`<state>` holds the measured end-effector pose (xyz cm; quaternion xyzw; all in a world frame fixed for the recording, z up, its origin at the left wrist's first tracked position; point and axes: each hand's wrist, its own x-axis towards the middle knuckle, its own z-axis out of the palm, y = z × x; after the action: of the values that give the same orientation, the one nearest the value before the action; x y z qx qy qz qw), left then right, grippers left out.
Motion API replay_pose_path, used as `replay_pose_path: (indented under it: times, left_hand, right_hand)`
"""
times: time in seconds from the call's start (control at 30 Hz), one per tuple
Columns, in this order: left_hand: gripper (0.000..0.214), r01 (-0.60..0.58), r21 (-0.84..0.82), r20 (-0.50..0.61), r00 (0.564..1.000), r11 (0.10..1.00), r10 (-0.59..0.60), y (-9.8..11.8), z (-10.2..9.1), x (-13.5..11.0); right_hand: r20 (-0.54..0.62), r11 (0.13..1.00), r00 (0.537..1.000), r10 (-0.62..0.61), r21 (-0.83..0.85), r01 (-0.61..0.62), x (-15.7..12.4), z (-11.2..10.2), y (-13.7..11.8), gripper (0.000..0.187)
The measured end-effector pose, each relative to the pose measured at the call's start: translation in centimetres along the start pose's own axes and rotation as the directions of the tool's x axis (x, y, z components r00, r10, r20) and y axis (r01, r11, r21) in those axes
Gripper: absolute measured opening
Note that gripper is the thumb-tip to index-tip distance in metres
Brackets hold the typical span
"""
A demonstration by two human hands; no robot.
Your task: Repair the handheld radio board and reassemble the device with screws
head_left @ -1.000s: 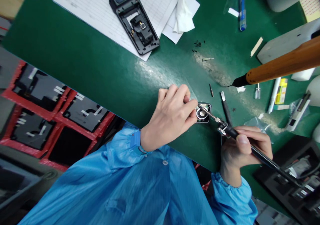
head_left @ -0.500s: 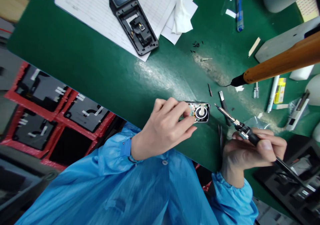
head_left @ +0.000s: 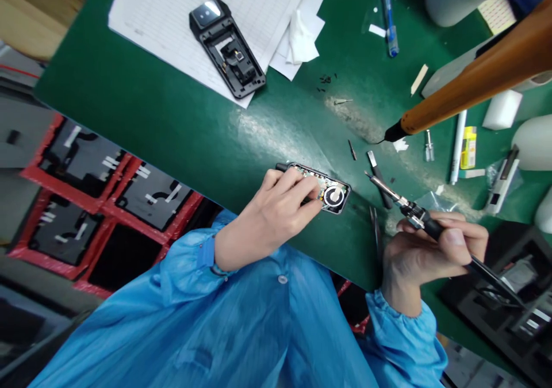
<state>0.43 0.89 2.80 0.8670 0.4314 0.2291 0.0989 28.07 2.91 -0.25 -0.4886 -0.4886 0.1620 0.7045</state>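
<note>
My left hand (head_left: 280, 207) lies over an opened handheld device (head_left: 340, 207), its fingers curled and gripping it at the middle. Green circuit board and a round black-and-white part show at the device's right end; my fingers cover some of the board. In my right hand (head_left: 431, 256) is a soldering iron (head_left: 409, 210), held like a pen. Its tip points up and left, apart from the device. Close by the iron's tip lies a dark flat tool with a silver end (head_left: 378, 178), and tweezers (head_left: 375, 233) are beside my right hand.
A black device housing (head_left: 233, 52) rests on paper sheets (head_left: 164, 26) at the back. An orange-handled tool (head_left: 466, 89) juts in from the right above the table. A yellow box (head_left: 468, 148) and white bottles stand right. Red-edged trays (head_left: 150, 198) with dark parts sit lower left.
The handheld device has turned slightly clockwise and shifted left under my left hand, showing more of its board. My right hand keeps the soldering iron nearly as before. The camera view has shifted a little.
</note>
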Motion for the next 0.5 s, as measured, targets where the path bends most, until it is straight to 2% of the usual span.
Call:
replay_pose_path:
  times: [0.17,0.23,0.3,0.4,0.43,0.5]
  left_hand:
    - [0.022,0.076,-0.024,0.01,0.997,0.997,-0.075,-1.1,-0.3,-1.0]
    - [0.025,0.156,-0.008,-0.057,0.986,0.988,-0.157,-1.7,-0.5,-1.4]
    - [0.025,0.271,0.002,-0.193,0.945,0.963,-0.266,-2.1,-0.6,-1.8]
    - [0.021,0.386,-0.091,-0.361,0.846,0.918,-0.392,-1.8,-0.3,-2.4]
    - [0.02,0.393,-0.134,-0.37,0.832,0.91,-0.414,-1.5,-0.1,-2.6]
    - [0.018,0.394,-0.184,-0.336,0.836,0.901,-0.434,-0.6,0.5,-3.0]
  right_hand:
    - [-0.028,1.0,1.0,0.003,-0.004,-0.003,0.1,0.1,-0.2,0.011]
    - [-0.035,1.0,0.999,0.005,-0.007,-0.005,0.1,0.2,-0.3,0.01]
    - [-0.039,1.0,0.999,0.007,-0.01,-0.008,0.2,0.2,-0.4,0.01]
    - [-0.042,1.0,0.999,0.005,-0.018,-0.006,0.2,0.2,-0.5,0.009]
    - [-0.044,1.0,0.999,-0.001,-0.018,0.0,0.2,0.1,-0.4,0.009]
    - [-0.054,1.0,0.998,-0.013,0.0,0.013,0.1,0.1,-0.3,0.011]
